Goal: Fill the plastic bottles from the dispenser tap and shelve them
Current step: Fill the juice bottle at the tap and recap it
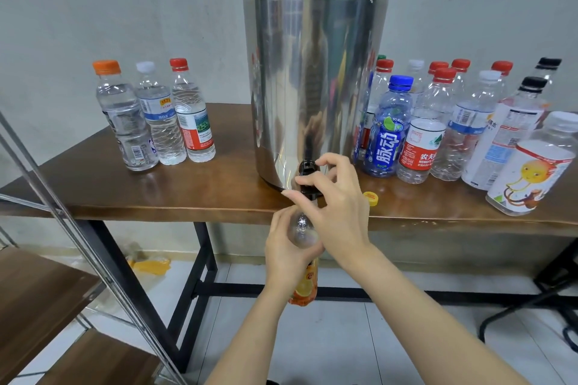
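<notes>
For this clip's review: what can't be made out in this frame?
Head view:
- Flow at the tap: behind the right hand.
- Fill level of the held bottle: covered by the left hand.
- Top of the dispenser: cut by the upper edge.

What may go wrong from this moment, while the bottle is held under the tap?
1. The left hand alone holds the bottle below the edge of the table, and the right hand on the tap hides its mouth; if misaligned, water may spill onto the floor.
2. The yellow cap lies near that edge beside the right hand; it may be knocked off.
</notes>
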`<state>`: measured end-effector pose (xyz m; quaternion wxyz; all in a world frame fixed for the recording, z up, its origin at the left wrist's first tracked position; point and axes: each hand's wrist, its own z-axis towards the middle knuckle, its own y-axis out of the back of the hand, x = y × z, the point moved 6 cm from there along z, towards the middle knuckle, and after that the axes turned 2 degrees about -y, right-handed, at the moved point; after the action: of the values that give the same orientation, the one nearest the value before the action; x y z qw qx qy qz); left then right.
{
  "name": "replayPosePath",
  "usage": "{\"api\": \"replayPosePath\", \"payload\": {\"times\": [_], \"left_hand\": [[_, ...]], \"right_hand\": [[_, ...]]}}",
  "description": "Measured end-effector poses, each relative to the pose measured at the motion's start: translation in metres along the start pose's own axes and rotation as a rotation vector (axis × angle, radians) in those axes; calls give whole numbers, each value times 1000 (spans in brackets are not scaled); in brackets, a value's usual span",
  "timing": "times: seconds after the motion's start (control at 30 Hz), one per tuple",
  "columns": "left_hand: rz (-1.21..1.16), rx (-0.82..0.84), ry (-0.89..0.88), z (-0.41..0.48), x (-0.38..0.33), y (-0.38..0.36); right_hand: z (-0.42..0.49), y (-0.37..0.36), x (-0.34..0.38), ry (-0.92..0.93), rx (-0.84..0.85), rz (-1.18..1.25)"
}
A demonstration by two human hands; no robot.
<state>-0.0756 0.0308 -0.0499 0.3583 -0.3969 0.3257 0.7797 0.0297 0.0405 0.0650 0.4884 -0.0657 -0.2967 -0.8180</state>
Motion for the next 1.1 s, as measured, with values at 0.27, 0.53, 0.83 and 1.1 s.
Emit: {"api": "replayPosePath", "payload": {"times": [0.27, 0.53, 0.83, 1.1], "left_hand": [[-27, -6, -3, -1, 3, -1], [23, -4, -18, 0, 7, -2], [52, -18, -28, -1, 6, -2], [65, -16, -11, -1, 8, -4]], "right_hand": [[-4, 4, -8, -39, -57, -39], [13, 10, -45, -13, 216, 176], [-1, 2, -41, 16, -64, 170], [-4, -4, -41, -12, -89, 248]]}}
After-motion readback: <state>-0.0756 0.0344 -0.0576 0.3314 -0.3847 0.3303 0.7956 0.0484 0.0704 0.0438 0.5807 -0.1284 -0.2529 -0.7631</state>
